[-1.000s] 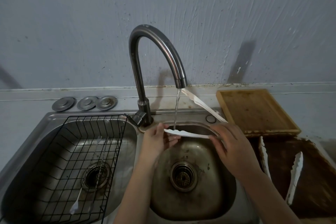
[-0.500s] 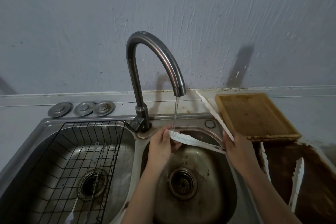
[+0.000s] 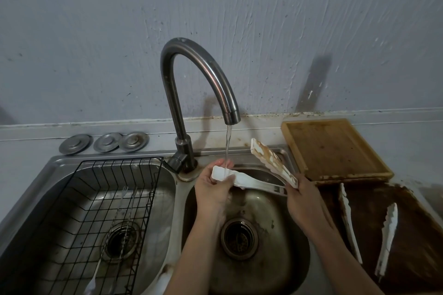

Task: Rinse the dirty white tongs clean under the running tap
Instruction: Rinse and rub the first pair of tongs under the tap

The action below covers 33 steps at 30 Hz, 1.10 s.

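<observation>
White tongs are spread open over the right sink basin. Their lower arm lies flat with its tip under the stream from the curved metal tap. My left hand pinches that wet tip, thumb on top. The upper arm slants up and back, smeared with brown residue. My right hand holds the hinge end at the basin's right rim.
A black wire rack with slim utensils fills the left basin. Three metal plugs lie behind it. A wooden cutting board and a dirty brown tray holding more white tongs sit to the right.
The tongs have turned so the stained face of the upper arm now shows. The lower tip has moved squarely under the stream, with my left hand following.
</observation>
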Available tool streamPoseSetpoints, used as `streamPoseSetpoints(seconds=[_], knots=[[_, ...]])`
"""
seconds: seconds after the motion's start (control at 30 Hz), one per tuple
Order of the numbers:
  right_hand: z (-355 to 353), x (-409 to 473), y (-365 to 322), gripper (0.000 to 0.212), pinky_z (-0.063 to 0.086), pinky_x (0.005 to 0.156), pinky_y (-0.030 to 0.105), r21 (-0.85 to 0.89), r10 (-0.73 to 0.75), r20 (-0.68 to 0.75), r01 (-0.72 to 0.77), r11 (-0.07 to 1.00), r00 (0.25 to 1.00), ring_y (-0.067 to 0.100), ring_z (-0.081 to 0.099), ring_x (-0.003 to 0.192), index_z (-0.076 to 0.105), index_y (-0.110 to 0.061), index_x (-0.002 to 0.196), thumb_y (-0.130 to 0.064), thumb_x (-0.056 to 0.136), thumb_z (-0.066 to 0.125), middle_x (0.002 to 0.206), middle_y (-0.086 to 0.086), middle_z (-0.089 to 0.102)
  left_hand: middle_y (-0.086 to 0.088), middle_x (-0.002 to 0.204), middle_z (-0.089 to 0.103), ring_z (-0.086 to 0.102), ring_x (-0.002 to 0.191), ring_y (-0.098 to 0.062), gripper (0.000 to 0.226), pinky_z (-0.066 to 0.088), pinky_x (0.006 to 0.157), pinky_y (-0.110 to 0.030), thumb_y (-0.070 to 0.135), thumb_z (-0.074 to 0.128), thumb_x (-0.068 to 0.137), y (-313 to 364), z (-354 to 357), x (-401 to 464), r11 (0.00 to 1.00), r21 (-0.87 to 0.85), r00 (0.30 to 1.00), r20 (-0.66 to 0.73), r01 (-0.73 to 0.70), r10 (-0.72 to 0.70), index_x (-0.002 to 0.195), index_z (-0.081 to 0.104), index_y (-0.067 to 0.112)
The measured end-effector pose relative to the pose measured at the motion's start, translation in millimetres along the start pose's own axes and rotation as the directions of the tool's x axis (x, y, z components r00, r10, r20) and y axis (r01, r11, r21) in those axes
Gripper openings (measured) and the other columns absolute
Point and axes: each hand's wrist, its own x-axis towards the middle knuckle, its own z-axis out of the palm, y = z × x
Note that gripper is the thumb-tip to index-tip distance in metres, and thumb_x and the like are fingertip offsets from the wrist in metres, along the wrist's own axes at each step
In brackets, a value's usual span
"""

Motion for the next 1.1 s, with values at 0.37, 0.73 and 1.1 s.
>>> streamPoseSetpoints(seconds=[0.37,0.73,1.1], knots=[[5.8,-7.2,-5.6,0.017,0.035,0.050,0.029,0.123,-0.049,0.026,0.045,0.991,0.998,0.015,0.048,0.057,0.053,-0.019,0.083,-0.013,0.095,0.042,0.064,0.001,0.053,-0.014,0.097,0.068,0.070,0.084,-0.018,0.023,0.059,0.071,-0.026,-0.013,0.050,0.085,18.2,7.6,-7.2,0.966,-0.169,0.980,0.078,0.196,-0.185,0.104,0.057,-0.001],[9.6,-11.7,-15.4,0.016,0.031,0.047,0.026,0.104,-0.116,0.000,0.115,0.988,0.993,0.012,0.045,0.054,0.055,-0.009,0.080,-0.013,0.093,0.046,0.062,0.000,0.050,-0.011,0.089,0.071,0.073,0.079,-0.015,0.021,0.058,0.070,-0.020,-0.006,0.038,0.095,38.2,9.6,-9.0,0.955,-0.277,0.994,-0.043,-0.107,0.099,0.092,0.055,0.006],[24.5,-16.3,-17.1,0.025,0.043,0.058,0.015,0.316,-0.051,0.056,0.031,0.948,0.997,0.018,0.059,0.075,0.064,-0.005,0.097,-0.016,0.095,0.042,0.086,0.014,0.065,0.001,0.079,0.075,0.071,0.084,-0.012,0.025,0.055,0.083,-0.021,-0.006,0.035,0.095,46.0,14.2,-13.8,0.936,-0.148,0.938,0.094,-0.319,0.334,0.085,0.053,0.008]])
